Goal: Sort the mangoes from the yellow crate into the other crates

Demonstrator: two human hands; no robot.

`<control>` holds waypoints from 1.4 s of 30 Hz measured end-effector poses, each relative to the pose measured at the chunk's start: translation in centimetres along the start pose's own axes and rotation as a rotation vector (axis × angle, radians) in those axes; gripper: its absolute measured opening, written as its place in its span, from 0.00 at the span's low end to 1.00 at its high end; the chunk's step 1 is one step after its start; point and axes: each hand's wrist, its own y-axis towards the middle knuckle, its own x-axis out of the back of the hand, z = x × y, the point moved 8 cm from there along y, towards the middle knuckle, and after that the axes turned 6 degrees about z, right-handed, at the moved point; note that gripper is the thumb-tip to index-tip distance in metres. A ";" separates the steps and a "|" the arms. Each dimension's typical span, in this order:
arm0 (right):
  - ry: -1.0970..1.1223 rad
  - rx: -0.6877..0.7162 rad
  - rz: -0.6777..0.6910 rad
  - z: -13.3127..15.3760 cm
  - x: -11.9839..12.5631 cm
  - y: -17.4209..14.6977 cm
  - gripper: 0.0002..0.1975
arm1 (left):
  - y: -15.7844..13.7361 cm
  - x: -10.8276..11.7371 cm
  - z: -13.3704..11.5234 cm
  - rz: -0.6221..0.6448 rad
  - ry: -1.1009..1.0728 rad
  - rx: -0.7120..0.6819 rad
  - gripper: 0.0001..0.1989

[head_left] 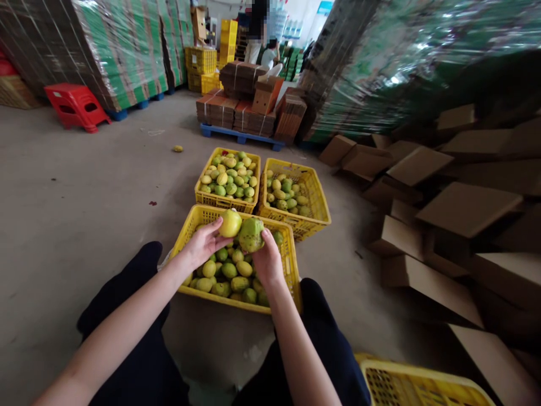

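Between the thumb and fingers of my left hand [204,243] is a smooth, round yellow fruit [230,223]. My right hand [267,257] grips a lumpy green fruit [251,234] with darker marks, close beside the yellow one. Both hands are above a yellow plastic crate [295,265] that stands between my knees. Many green and yellow fruits [229,270] lie inside it, partly hidden by my hands. The exact kind of fruit is unclear.
Behind stand a full fruit crate [227,199] and a partly filled crate [316,194]. Another yellow crate [422,383] is at lower right, near piled cardboard boxes [469,208]. A red stool [78,107], a loaded blue pallet [240,137] and people are farther back.
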 end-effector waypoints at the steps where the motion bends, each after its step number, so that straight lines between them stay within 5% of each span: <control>1: -0.007 -0.019 -0.002 -0.1 0.1 0.1 0.16 | 0.0 0.1 0.1 -0.007 0.013 0.017 0.14; 8: 0.000 -0.142 -0.099 -1.6 0.9 0.0 0.20 | 0.0 0.3 1.4 -0.104 -0.027 0.159 0.14; 13: 0.018 -0.228 -0.120 -2.5 0.8 -0.7 0.19 | 0.4 -0.5 3.1 -0.047 -0.007 0.212 0.17; 17: 0.074 -0.237 -0.106 -1.9 1.1 -1.0 0.18 | 0.8 -1.1 4.2 -0.042 -0.012 0.207 0.08; 26: 0.290 -0.341 -0.232 0.7 4.9 -3.1 0.15 | 3.5 0.3 8.8 -0.129 -0.017 0.387 0.21; 31: 0.279 -0.287 -0.341 3.3 7.8 -4.7 0.13 | 5.9 1.6 11.8 0.028 0.268 0.454 0.18; 34: 0.353 -0.316 -0.384 3.9 9.0 -5.7 0.12 | 9.5 1.5 9.7 0.118 0.789 0.261 0.15; 37: 0.389 -0.366 -0.424 4.0 10.0 -6.5 0.13 | 14.9 0.7 6.1 0.081 1.054 0.077 0.09; 42: 0.362 -0.332 -0.512 4.3 12.0 -6.8 0.13 | 23.8 -1.2 0.8 0.068 1.370 -0.182 0.28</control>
